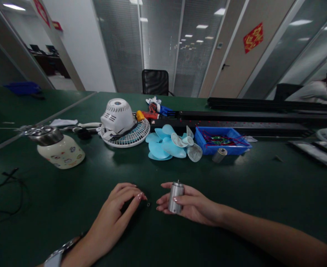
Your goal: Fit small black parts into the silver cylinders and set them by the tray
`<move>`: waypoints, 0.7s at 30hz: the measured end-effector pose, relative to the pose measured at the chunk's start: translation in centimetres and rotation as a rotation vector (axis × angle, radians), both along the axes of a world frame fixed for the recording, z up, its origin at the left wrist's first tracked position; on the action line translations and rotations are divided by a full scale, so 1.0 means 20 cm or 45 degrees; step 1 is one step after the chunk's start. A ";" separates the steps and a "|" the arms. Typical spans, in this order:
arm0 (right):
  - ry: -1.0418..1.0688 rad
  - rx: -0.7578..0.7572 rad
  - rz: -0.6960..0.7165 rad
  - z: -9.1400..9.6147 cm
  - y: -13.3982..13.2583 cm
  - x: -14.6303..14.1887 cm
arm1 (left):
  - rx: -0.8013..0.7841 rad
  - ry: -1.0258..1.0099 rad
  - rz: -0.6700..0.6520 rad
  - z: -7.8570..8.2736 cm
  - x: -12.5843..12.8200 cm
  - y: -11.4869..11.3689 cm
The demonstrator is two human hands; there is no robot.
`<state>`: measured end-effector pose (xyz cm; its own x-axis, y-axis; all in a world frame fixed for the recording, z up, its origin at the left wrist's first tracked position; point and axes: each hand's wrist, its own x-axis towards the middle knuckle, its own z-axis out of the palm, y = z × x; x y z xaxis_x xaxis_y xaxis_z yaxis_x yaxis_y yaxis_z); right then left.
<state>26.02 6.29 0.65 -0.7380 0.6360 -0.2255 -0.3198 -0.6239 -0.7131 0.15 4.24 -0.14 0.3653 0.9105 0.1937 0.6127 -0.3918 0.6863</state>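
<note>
Wristwatch (66,246), worn left | left hand (121,207) loosely curled beside small ring (148,204) | right hand (198,205) clasping cylindrical motor (176,191), shaft (178,181) up | fan blades (166,144) toward far edge of desk (69,207)

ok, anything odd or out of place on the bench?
Mainly a small dark ring lying loose on the green table beside the left hand, easy to lose. The bottle looks tilted, possibly just lens distortion. No spill or damage visible.

Silver cylinder (175,192), dark green tabletop (152,241)
</note>
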 end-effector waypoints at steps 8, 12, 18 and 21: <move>-0.486 0.719 -0.214 -0.03 -0.05 -0.01 | -0.013 0.006 -0.007 0.00 0.00 -0.01; -0.502 0.741 -0.343 -0.03 -0.04 -0.01 | -0.019 -0.006 -0.008 0.00 0.00 -0.01; -0.583 0.847 -0.375 -0.03 -0.02 -0.02 | 0.008 0.000 0.038 0.02 0.03 0.01; -0.669 0.950 -0.426 -0.03 -0.03 -0.02 | 0.047 0.012 0.040 0.03 0.04 0.02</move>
<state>25.52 5.74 -0.04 -0.4133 0.9078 0.0717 0.0735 0.1117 -0.9910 1.03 4.56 0.51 0.3389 0.9138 0.2237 0.6316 -0.3972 0.6658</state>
